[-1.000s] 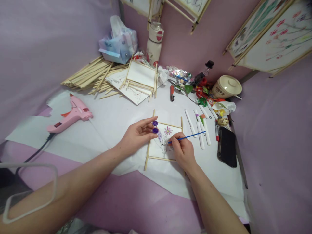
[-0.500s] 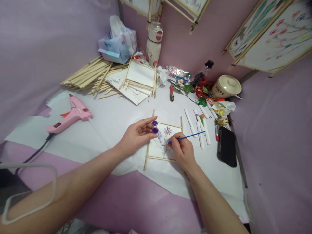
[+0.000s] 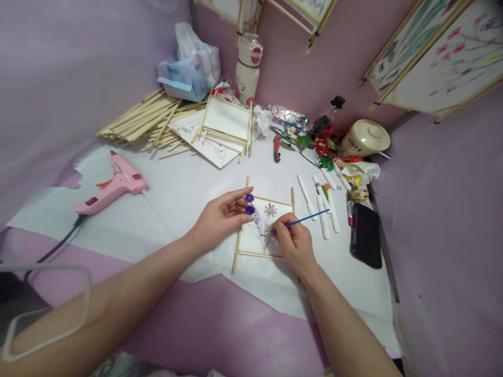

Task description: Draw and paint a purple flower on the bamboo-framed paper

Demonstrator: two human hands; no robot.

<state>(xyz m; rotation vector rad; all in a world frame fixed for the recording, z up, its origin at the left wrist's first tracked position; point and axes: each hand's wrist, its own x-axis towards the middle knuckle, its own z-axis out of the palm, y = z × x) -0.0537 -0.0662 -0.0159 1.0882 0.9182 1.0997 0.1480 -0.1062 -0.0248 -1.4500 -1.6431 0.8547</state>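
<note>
My left hand [image 3: 226, 211] pinches a small purple paint pot [image 3: 249, 210], its lid flipped up, over the left edge of a stick-framed picture. Between the fingers of my right hand [image 3: 293, 238] is a thin blue paintbrush [image 3: 306, 218]. Its tip points left, close to the drawn stems; whether it touches the paper I cannot tell. The picture [image 3: 251, 245] lies flat on the white sheet and shows a pink flower, a purple-dotted flower spike and outlined stems. My right hand covers its lower right part.
White markers [image 3: 323, 218] lie right of the picture, then a black phone [image 3: 366, 235]. A pink glue gun [image 3: 118, 183] lies at left. Behind are wooden sticks [image 3: 133, 120], a tissue pack [image 3: 190, 73], a bottle [image 3: 247, 73], pliers [image 3: 277, 149] and a lidded beige bowl [image 3: 365, 139].
The paintbrush's far end has shifted very slightly left. Both hands stay almost in place, still with the paint pot and the brush.
</note>
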